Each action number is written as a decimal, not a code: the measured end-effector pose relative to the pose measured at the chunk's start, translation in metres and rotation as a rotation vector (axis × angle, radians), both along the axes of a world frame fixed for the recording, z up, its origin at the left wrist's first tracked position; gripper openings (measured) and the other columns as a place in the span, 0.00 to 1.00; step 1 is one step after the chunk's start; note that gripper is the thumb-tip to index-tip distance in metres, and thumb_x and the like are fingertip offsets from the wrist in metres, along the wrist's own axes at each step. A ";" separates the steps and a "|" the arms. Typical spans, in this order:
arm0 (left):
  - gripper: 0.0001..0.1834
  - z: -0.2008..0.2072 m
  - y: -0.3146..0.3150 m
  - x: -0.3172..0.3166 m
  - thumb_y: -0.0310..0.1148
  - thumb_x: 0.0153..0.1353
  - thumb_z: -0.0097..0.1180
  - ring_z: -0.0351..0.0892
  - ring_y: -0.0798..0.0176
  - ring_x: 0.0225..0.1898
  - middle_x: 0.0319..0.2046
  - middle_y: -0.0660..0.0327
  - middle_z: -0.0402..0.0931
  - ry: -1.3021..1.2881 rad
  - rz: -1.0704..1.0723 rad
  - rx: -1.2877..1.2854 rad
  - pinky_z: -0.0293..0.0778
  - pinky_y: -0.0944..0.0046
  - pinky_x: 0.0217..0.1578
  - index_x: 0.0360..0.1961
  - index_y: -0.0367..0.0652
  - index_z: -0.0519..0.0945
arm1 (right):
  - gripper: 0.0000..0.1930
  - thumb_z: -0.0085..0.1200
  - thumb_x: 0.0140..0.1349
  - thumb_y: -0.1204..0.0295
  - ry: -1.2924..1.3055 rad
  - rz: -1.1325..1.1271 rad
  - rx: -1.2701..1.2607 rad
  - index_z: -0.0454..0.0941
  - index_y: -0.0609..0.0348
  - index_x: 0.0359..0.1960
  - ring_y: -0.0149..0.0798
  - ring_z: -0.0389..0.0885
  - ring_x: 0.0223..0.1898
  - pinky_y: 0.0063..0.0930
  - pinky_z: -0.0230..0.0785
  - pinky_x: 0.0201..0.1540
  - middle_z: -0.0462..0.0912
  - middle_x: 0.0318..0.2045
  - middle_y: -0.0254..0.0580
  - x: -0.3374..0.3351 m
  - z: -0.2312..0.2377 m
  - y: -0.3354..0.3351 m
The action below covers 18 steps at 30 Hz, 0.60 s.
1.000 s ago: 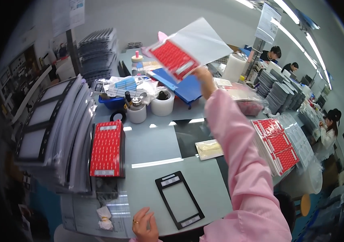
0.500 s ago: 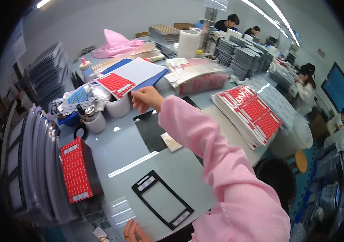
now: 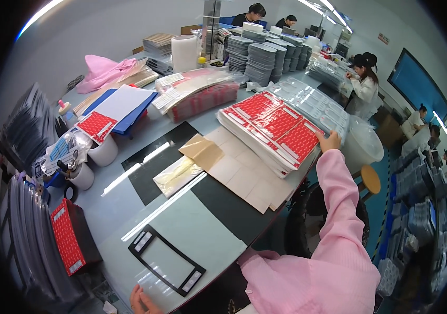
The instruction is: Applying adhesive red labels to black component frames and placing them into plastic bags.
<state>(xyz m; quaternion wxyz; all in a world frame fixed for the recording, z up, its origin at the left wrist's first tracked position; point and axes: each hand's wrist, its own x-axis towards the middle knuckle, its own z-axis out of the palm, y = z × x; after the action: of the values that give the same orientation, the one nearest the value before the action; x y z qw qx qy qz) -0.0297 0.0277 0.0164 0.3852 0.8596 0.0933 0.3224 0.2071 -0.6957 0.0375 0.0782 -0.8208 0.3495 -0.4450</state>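
The right hand (image 3: pixel 329 140) reaches to the right-hand edge of the stack of red-printed sheets (image 3: pixel 273 131), fingers bent and touching the top sheet's edge; whether they pinch it I cannot tell. The left hand (image 3: pixel 144 303), partly cut off by the lower edge of the view, rests loosely open at the near side of the table (image 3: pixel 97 212), with nothing seen in it.

Just beside the left hand lies one black frame (image 3: pixel 154 279), flat on a pale green sheet (image 3: pixel 210 222). Its long axis runs from upper left to lower right, and each short end bears one pale strip, two in all. The single stack of red-printed sheets sits on the table's right part, its long axis also slanting from upper left to lower right.

Between frame and stack are tan cardboard sheets (image 3: pixel 249 167) and one yellowish packet (image 3: pixel 178 175). To the left stands one red-faced block (image 3: pixel 67 235), near a row of upright grey sheets (image 3: pixel 30 235). Farther back are two white round containers (image 3: pixel 83 179), one blue folder (image 3: pixel 140 113) carrying a white sheet (image 3: pixel 125 100) with a red panel at its near end, one pink cloth (image 3: pixel 105 73) and one tall white roll (image 3: pixel 185 53). One round stool (image 3: pixel 370 179) stands right of the table.
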 end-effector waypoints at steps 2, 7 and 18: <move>0.07 -0.010 -0.002 -0.002 0.21 0.66 0.56 0.82 0.50 0.41 0.40 0.45 0.84 -0.040 0.076 -0.286 0.77 0.56 0.45 0.40 0.27 0.83 | 0.22 0.67 0.58 0.57 0.059 -0.113 0.126 0.82 0.68 0.39 0.41 0.82 0.38 0.32 0.73 0.45 0.85 0.37 0.49 -0.001 -0.015 -0.021; 0.08 0.034 -0.038 0.007 0.20 0.66 0.53 0.82 0.50 0.42 0.41 0.44 0.83 -0.020 -0.033 -0.100 0.78 0.57 0.46 0.40 0.27 0.83 | 0.19 0.64 0.61 0.59 -0.145 0.343 0.390 0.82 0.67 0.32 0.31 0.79 0.30 0.29 0.70 0.37 0.84 0.26 0.40 0.011 -0.012 -0.036; 0.13 0.094 -0.083 0.028 0.20 0.60 0.54 0.80 0.55 0.52 0.51 0.49 0.80 -0.016 -0.449 -0.329 0.74 0.57 0.55 0.46 0.32 0.81 | 0.13 0.49 0.74 0.60 -0.673 0.730 -0.065 0.77 0.56 0.48 0.27 0.80 0.38 0.20 0.73 0.40 0.83 0.40 0.37 -0.053 0.179 0.142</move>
<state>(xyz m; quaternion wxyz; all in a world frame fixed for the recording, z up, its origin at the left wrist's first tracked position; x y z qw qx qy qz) -0.0016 -0.0549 0.1103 0.5821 0.7822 -0.0516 0.2161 0.1542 -0.5539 0.2165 0.3117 -0.7024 -0.0193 -0.6396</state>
